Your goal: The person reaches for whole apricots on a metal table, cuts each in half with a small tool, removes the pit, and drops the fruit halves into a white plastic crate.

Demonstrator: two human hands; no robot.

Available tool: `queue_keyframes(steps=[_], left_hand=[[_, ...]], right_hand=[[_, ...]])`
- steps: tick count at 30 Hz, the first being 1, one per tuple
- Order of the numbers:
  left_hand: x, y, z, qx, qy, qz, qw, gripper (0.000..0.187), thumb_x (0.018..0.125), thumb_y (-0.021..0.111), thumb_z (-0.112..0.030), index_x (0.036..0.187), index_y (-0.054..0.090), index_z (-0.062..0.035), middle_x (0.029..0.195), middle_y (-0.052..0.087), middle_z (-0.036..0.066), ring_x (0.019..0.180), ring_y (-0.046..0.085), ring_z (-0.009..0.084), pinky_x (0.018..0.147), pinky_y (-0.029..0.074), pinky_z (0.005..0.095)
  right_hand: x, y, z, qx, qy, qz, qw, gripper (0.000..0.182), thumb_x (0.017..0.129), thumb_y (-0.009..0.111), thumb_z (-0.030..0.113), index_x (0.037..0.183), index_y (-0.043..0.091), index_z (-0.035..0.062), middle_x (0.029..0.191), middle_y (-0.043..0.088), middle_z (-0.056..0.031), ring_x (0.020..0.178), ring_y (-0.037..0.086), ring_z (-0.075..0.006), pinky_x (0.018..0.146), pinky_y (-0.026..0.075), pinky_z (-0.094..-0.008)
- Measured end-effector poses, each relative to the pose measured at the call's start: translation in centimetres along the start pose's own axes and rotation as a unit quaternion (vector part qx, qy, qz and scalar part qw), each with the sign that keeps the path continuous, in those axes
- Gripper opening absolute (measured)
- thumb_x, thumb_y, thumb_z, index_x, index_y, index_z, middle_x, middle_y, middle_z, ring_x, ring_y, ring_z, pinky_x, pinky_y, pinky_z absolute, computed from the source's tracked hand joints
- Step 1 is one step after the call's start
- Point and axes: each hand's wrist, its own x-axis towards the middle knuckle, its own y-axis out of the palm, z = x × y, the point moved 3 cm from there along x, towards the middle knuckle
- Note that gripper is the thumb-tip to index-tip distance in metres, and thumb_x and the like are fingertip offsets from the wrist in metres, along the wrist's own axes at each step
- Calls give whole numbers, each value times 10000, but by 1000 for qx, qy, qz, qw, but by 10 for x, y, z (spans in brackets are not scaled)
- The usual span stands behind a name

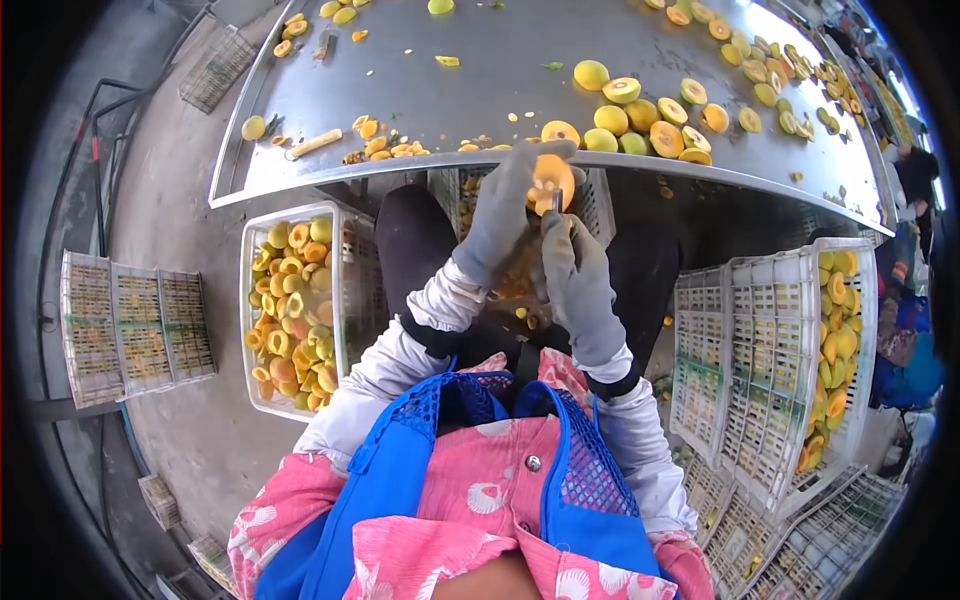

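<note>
Just in front of the metal table's near edge, my left hand (500, 210), in a grey glove, is closed around a halved orange fruit (553, 180) with its cut face showing. My right hand (580, 280), gloved too, grips a small tool (557, 202) whose metal end touches the lower part of that cut face. The tool's handle is mostly hidden by my fingers. Below my hands, partly covered by them, a crate (597, 207) stands between my knees. Whole and halved fruits (640, 115) lie on the table beyond my hands.
The metal table (450, 95) spans the front, with a wooden stick (315, 144) and fruit scraps near its left edge. White crates of halved fruit stand at left (340, 300) and right (745, 350). Another crate (135, 325) is farther left. People (905, 350) are at the far right.
</note>
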Motion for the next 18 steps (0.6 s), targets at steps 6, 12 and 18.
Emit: queue_keyframes(steps=[6,12,18], left_hand=[[-20,11,-10,88,53,-39,994,469,1029,340,-342,1185,600,16,1021,672,136,931,625,176,864,508,300],[-26,17,-18,64,194,-17,979,330,974,439,-191,1117,628,39,1031,661,114,937,610,142,857,491,284],[-39,34,-37,75,255,-27,964,291,963,430,-144,1076,635,31,1041,665,112,948,606,146,866,483,292]], right_hand=[[-6,8,10,-89,-34,-27,995,258,1004,511,237,937,575,-3,654,541,-46,573,469,-96,527,413,-291],[-10,19,15,-119,-194,-57,972,235,994,527,204,940,563,-22,665,574,-144,581,533,-176,559,444,-349],[-24,27,37,-168,-242,-69,953,225,995,502,191,976,556,-27,706,609,-190,654,642,-359,566,464,-369]])
